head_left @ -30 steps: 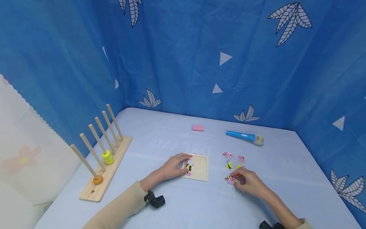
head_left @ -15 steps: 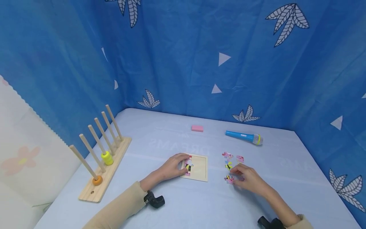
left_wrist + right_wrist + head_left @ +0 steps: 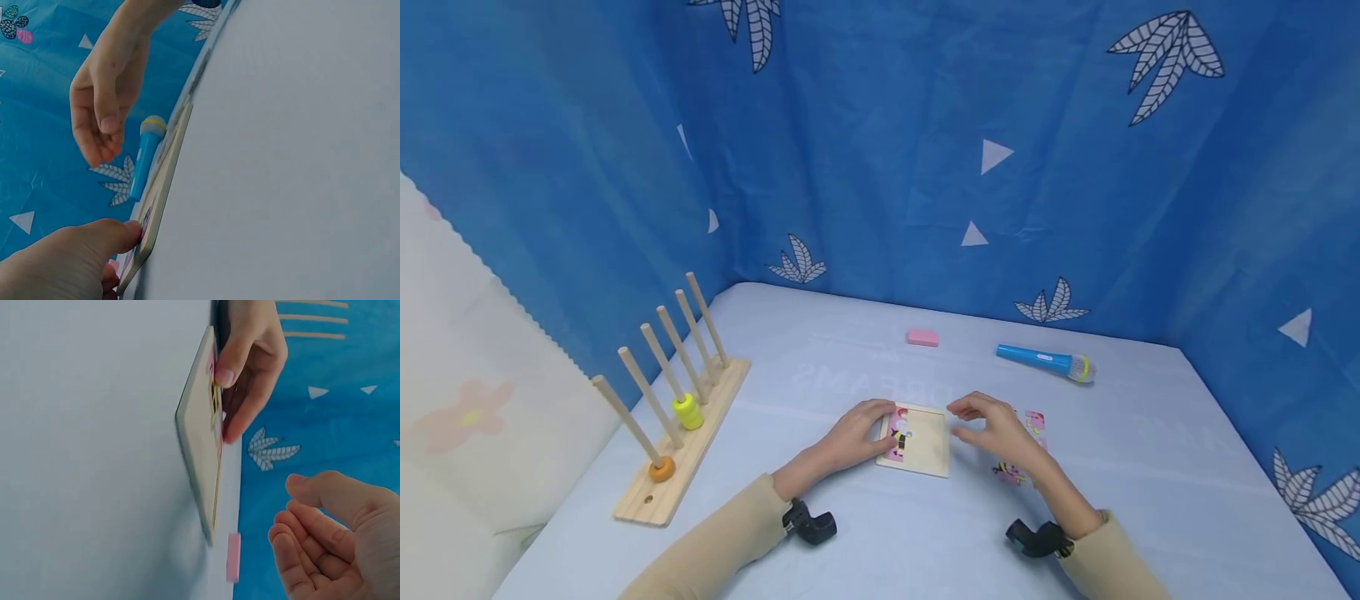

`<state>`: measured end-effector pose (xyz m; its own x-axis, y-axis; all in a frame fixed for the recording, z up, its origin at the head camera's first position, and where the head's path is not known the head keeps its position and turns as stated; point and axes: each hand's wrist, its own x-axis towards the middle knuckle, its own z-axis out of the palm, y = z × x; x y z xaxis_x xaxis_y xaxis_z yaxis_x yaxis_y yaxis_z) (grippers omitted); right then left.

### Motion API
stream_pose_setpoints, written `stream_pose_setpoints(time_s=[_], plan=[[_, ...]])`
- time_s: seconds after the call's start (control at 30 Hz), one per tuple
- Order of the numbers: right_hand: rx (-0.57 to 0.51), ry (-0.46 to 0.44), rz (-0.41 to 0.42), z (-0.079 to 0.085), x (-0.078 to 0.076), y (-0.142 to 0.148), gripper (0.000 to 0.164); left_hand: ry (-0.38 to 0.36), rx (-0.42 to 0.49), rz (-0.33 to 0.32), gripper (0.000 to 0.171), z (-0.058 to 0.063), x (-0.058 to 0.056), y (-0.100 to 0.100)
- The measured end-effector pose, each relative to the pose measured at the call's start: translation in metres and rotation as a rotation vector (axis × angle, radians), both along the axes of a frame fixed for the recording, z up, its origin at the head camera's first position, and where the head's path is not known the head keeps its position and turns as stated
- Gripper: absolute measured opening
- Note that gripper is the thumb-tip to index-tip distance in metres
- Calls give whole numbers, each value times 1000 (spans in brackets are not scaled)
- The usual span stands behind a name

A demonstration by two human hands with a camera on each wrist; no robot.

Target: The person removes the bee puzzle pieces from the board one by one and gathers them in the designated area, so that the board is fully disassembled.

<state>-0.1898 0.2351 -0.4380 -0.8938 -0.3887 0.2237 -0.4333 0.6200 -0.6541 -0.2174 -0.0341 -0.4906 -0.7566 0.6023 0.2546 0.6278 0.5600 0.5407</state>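
Right grip has moved leftward, the puzzle tray just beside it.

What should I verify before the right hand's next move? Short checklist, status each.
1. Left hand steadying the puzzle tray: ok, grips its left side.
2. Right hand holding a piece: not ok, none shows between its fingers.
3. Space in the tray: ok, the right part is bare.
4. All loose pieces visible: cannot tell, the right forearm blocks part of that area.
5. Microphone and pink block out of the way: ok, both lie farther back than the tray.
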Motion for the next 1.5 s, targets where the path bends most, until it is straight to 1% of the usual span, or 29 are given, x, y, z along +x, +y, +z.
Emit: stream_pose_setpoints(time_s=[0.17, 0.33, 0.53, 0.73, 0.8, 0.93, 1.03, 1.17, 1.37, 1.5], plan=[[-47, 11, 46, -6, -16, -25, 24, -10, -7, -2, 56, 0, -1, 1], [-77, -5, 73, -13, -25, -43, 21, 2, -8, -7, 55, -1, -2, 2], [-57, -29, 71, -22, -27, -58, 19, 19, -17, 1, 56, -1, -2, 1], [-58, -65, 33, -28, -27, -62, 20, 14, -18, 6, 56, -2, -3, 2], [-52, -66, 33, -32, -27, -62, 20, 16, -20, 7, 56, -3, -3, 2], [-52, -41, 47, -37, -29, -62, 19, 17, -16, 6, 56, -3, -3, 2], [-52, -24, 50, -39, -29, -62, 19, 17, -18, 7, 57, -3, -3, 1], [-45, -5, 34, -38, -27, -63, 19, 21, -13, 4, 56, -3, -3, 1], [-38, 64, 19, -38, -26, -66, 17, 25, -8, 3, 56, -3, -2, 1], [-34, 64, -2, -39, -26, -67, 17, 31, -12, 5, 56, -3, -2, 1]])
